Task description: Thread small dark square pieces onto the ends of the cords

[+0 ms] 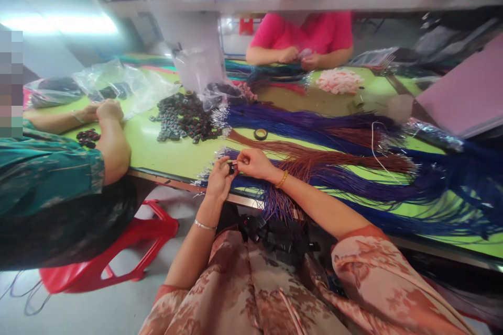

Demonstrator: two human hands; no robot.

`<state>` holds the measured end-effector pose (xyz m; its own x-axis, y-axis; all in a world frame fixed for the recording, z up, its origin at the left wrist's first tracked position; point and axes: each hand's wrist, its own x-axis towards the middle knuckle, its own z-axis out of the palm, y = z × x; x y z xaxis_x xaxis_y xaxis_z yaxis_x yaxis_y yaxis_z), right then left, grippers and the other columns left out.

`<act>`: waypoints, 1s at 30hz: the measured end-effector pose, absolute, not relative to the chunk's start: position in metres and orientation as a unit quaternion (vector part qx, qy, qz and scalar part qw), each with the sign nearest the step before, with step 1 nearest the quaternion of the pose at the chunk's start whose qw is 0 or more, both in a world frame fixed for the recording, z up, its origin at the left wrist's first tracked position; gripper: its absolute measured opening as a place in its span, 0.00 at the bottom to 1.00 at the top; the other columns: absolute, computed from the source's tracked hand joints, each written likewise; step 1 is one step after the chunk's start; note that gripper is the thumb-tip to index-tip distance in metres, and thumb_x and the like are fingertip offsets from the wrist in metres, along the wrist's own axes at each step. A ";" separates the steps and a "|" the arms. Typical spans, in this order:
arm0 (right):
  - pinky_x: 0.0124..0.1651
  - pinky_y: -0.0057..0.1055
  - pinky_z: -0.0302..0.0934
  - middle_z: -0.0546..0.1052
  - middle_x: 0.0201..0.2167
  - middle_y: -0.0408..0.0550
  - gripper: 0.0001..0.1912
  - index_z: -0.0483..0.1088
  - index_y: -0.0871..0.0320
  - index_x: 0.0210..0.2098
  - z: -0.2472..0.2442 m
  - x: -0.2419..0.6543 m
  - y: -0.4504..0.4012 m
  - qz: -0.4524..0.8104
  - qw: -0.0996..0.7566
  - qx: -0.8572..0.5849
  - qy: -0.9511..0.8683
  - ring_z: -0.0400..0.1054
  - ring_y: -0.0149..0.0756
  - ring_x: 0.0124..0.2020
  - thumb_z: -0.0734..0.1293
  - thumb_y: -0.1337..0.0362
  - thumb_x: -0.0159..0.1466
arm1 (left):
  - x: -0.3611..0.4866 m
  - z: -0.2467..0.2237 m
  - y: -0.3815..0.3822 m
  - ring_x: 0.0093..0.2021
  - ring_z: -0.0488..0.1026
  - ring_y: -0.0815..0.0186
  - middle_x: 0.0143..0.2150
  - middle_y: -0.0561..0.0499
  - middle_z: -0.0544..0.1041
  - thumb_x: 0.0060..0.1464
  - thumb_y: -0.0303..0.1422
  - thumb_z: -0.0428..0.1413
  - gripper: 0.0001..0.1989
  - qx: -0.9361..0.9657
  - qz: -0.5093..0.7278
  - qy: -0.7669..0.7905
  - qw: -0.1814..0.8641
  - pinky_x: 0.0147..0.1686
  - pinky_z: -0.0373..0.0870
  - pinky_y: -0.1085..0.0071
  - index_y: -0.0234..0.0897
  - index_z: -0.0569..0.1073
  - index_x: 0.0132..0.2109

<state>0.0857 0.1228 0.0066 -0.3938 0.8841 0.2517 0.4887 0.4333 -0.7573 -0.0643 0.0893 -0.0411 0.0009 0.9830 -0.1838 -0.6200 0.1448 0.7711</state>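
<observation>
My left hand [220,180] is closed around a small black plastic connector [231,168], held up just over the table's front edge. Pinched fingers of my right hand [254,164] meet it from the right, on what looks like a thin wire whose end is at the connector; the fingers partly hide it. Beneath my right forearm lie bundles of brown wires [271,147] and blue wires [353,180], with silvery tips at their ends. More black connectors [283,235] rest on my lap.
A heap of dark connectors [184,118] and a roll of tape [260,134] lie beyond my hands. At left, a co-worker in a green top [51,178] sits on a red stool [118,251]. Across the table, a person in pink [302,36] works near pale pink pieces [338,81].
</observation>
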 end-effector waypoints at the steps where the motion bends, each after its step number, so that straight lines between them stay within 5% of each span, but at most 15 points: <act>1: 0.25 0.25 0.45 0.63 0.16 0.37 0.03 0.69 0.61 0.23 0.007 0.086 0.122 0.298 0.331 -0.442 -0.779 0.52 0.24 0.19 0.65 0.67 0.52 | -0.064 -0.041 0.089 0.38 0.74 0.68 0.37 0.49 0.76 0.50 0.25 0.58 0.13 0.250 0.605 0.366 0.662 0.46 0.70 0.64 0.37 0.69 0.44; 30: 0.28 0.26 0.46 0.74 0.22 0.45 0.07 0.71 0.61 0.24 0.007 0.086 0.123 0.244 0.254 -0.413 -0.840 0.60 0.28 0.22 0.64 0.68 0.57 | -0.051 -0.036 0.080 0.39 0.71 0.70 0.40 0.51 0.74 0.51 0.29 0.58 0.13 0.290 0.618 0.424 0.596 0.42 0.67 0.73 0.38 0.70 0.45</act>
<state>0.0862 0.1234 0.0074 -0.5298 0.8177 0.2253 0.5702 0.5400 -0.6191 -0.0509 0.0802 -0.0365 -0.1222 0.9816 -0.1467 -0.4901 0.0688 0.8690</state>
